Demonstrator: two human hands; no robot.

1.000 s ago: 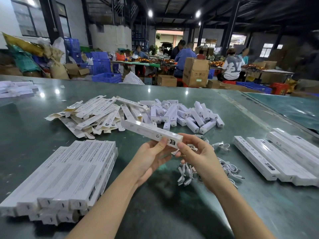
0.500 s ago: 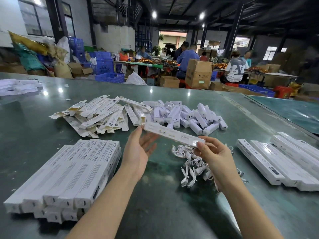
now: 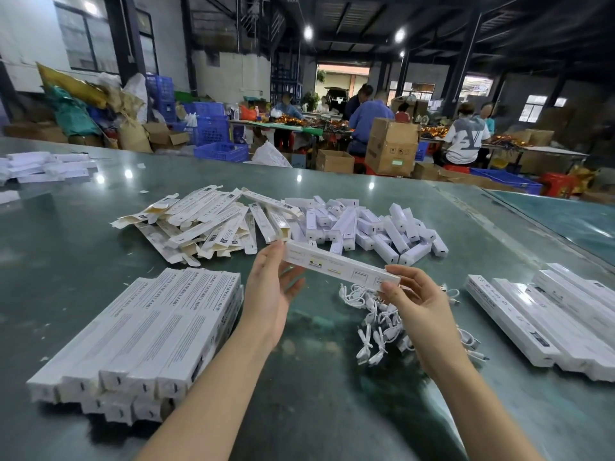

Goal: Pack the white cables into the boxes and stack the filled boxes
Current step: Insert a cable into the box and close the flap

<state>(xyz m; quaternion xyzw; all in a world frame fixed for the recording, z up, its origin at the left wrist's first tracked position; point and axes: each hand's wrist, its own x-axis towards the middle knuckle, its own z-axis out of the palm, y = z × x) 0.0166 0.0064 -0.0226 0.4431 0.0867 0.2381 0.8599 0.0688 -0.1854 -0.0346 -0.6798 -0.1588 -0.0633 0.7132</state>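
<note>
A long white box hangs level above the green table. My right hand pinches its right end between thumb and fingers. My left hand is spread open, its fingertips touching the box's left end. Under my right hand lies a tangle of white cables. A stack of filled long boxes sits at the front left. Another row of long boxes lies at the right.
Flat unfolded cartons are heaped behind the held box, with several short white boxes beside them. More white boxes lie at the far left. People work at tables beyond the table edge, among cardboard boxes and blue crates.
The box has swung from both hands' grip to level; my left hand has let go and opened, touching only its left end. My right hand keeps the right end.
</note>
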